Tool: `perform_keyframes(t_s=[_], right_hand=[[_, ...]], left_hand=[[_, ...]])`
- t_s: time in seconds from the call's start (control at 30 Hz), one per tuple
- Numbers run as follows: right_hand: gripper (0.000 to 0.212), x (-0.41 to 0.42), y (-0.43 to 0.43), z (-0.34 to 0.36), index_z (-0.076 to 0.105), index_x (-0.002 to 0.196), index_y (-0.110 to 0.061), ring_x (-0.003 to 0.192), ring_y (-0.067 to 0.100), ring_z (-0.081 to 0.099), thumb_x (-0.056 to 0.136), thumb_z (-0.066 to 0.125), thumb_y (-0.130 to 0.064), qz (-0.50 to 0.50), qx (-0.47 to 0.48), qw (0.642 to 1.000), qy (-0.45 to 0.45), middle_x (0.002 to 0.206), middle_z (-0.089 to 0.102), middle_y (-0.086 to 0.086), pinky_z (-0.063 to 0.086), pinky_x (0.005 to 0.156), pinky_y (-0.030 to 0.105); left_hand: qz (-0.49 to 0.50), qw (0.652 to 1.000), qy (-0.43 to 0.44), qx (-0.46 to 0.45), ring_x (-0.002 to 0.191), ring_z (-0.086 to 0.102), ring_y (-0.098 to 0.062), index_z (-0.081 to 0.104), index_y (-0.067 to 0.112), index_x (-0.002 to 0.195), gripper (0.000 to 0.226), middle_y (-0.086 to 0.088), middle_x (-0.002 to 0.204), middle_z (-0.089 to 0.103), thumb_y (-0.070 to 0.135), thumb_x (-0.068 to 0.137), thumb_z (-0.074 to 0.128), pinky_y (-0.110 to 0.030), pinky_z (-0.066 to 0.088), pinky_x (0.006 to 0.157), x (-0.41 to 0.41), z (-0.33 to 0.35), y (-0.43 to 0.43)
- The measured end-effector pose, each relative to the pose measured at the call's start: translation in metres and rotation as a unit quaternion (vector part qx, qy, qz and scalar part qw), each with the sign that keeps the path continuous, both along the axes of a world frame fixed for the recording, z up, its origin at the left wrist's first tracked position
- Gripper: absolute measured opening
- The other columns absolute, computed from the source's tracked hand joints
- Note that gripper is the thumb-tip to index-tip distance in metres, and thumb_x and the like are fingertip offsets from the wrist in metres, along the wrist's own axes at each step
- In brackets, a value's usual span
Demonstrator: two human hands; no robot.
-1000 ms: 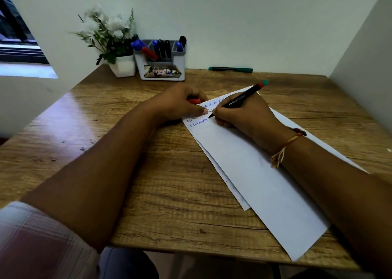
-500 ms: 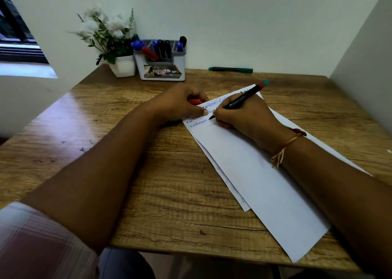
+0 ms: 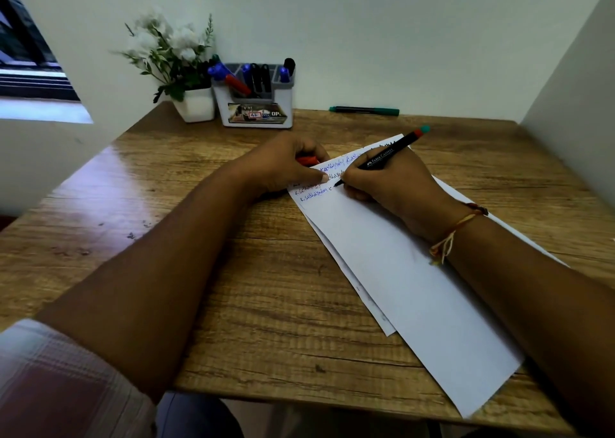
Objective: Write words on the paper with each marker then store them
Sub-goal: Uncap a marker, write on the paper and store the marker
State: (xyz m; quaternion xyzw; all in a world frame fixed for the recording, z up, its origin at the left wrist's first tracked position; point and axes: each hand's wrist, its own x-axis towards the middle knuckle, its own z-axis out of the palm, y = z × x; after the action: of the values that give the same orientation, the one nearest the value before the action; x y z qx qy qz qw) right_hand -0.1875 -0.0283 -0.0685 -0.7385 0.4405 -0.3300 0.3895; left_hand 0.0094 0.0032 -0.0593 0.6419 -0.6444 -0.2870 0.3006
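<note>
Writing step: the right hand (image 3: 392, 184) pinched the marker (image 3: 382, 155), tip on the paper (image 3: 416, 288); the left hand (image 3: 283, 166) pinned the sheet, clutching a red piece (image 3: 307, 160) — perhaps the cap. Next would need recapping, then storing.

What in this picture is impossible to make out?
- Head view, handwriting on the paper: too small to read, and partly covered by the right hand gripping the black marker.
- Head view, red object in the left hand: mostly hidden by curled fingers; cap or marker, cannot tell.
- Head view, markers in the holder: only their tops show; its wall hides the rest.
</note>
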Motion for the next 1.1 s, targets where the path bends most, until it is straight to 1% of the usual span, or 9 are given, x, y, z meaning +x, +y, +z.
perform_keyframes(t_s=[0.1, 0.23, 0.37, 0.57, 0.7, 0.77, 0.83, 1.0, 1.1], right_hand=[[0.015, 0.0006, 0.0007, -0.0001, 0.066, 0.063, -0.014, 0.064, 0.012, 0.065, 0.077, 0.071, -0.016, -0.001, -0.013, 1.000, 0.007, 0.071, 0.074, 0.009, 0.053, 0.067, 0.038], [0.016, 0.0000, 0.0028, 0.0022, 0.066, 0.063, -0.017, 0.060, 0.009, 0.061, 0.077, 0.070, -0.014, 0.017, -0.005, 1.000, 0.011, 0.064, 0.070, 0.003, 0.049, 0.063, 0.030], [0.012, 0.0007, 0.0010, 0.0001, 0.066, 0.064, -0.016, 0.060, 0.011, 0.061, 0.075, 0.069, -0.016, 0.011, -0.004, 1.000, 0.000, 0.065, 0.071, 0.005, 0.051, 0.065, 0.035], [0.010, 0.0002, 0.0016, 0.0006, 0.067, 0.065, -0.013, 0.061, 0.009, 0.061, 0.075, 0.068, -0.016, 0.005, -0.014, 1.000, 0.015, 0.065, 0.071, 0.003, 0.051, 0.067, 0.035], [0.018, 0.0002, 0.0028, 0.0019, 0.062, 0.060, -0.018, 0.058, 0.008, 0.058, 0.076, 0.068, -0.015, 0.005, -0.009, 1.000, 0.012, 0.060, 0.067, -0.002, 0.047, 0.062, 0.030], [0.019, 0.0000, 0.0028, 0.0026, 0.063, 0.060, -0.016, 0.057, 0.008, 0.058, 0.078, 0.068, -0.013, -0.004, -0.003, 1.000, 0.002, 0.060, 0.067, 0.001, 0.046, 0.060, 0.030], [0.014, 0.0002, 0.0024, 0.0026, 0.066, 0.064, -0.012, 0.061, 0.010, 0.060, 0.078, 0.069, -0.012, -0.007, 0.000, 1.000, 0.003, 0.066, 0.071, 0.008, 0.048, 0.062, 0.033], [0.016, -0.0005, 0.0000, 0.0008, 0.067, 0.065, -0.008, 0.066, 0.015, 0.066, 0.077, 0.070, -0.017, -0.021, -0.008, 1.000, 0.015, 0.072, 0.075, 0.010, 0.055, 0.068, 0.040], [0.015, 0.0002, 0.0012, 0.0019, 0.064, 0.061, -0.013, 0.060, 0.012, 0.060, 0.075, 0.068, -0.017, -0.004, -0.008, 1.000, 0.020, 0.064, 0.070, 0.006, 0.049, 0.063, 0.036]], left_hand=[[0.001, 1.000, -0.003, 0.004, 0.098, 0.064, -0.006, 0.073, 0.034, 0.097, 0.023, 0.012, 0.107, 0.068, 0.024, 0.078, 0.081, -0.031, 0.055, 0.089, 0.0005, 0.0005, -0.0003], [0.001, 1.000, -0.005, 0.002, 0.098, 0.064, -0.007, 0.073, 0.032, 0.099, 0.023, 0.011, 0.107, 0.068, 0.023, 0.078, 0.081, -0.032, 0.055, 0.090, 0.0001, 0.0004, -0.0002], [0.004, 1.000, -0.001, 0.000, 0.098, 0.063, -0.006, 0.073, 0.031, 0.099, 0.024, 0.011, 0.108, 0.068, 0.022, 0.078, 0.081, -0.032, 0.054, 0.091, 0.0002, 0.0003, 0.0001], [0.002, 1.000, 0.003, 0.003, 0.099, 0.063, -0.007, 0.072, 0.036, 0.094, 0.023, 0.012, 0.109, 0.067, 0.023, 0.078, 0.081, -0.034, 0.055, 0.091, 0.0002, 0.0005, -0.0004], [0.003, 1.000, -0.004, 0.006, 0.099, 0.063, -0.006, 0.071, 0.037, 0.094, 0.023, 0.013, 0.109, 0.067, 0.025, 0.078, 0.081, -0.035, 0.055, 0.091, 0.0005, 0.0000, -0.0012], [0.006, 1.000, -0.005, 0.007, 0.098, 0.064, -0.006, 0.072, 0.036, 0.096, 0.024, 0.013, 0.108, 0.068, 0.025, 0.077, 0.081, -0.035, 0.055, 0.091, 0.0007, -0.0006, -0.0010], [0.006, 1.000, -0.009, 0.009, 0.098, 0.064, -0.006, 0.072, 0.036, 0.097, 0.025, 0.013, 0.108, 0.068, 0.025, 0.078, 0.081, -0.034, 0.055, 0.091, 0.0012, -0.0007, -0.0014], [0.007, 1.000, -0.007, 0.011, 0.097, 0.064, -0.006, 0.071, 0.035, 0.097, 0.025, 0.013, 0.108, 0.068, 0.024, 0.078, 0.081, -0.032, 0.056, 0.089, 0.0011, -0.0006, -0.0016], [0.006, 1.000, -0.004, 0.010, 0.097, 0.065, -0.007, 0.072, 0.036, 0.096, 0.024, 0.012, 0.107, 0.068, 0.024, 0.077, 0.082, -0.033, 0.056, 0.088, 0.0011, -0.0009, -0.0015]])
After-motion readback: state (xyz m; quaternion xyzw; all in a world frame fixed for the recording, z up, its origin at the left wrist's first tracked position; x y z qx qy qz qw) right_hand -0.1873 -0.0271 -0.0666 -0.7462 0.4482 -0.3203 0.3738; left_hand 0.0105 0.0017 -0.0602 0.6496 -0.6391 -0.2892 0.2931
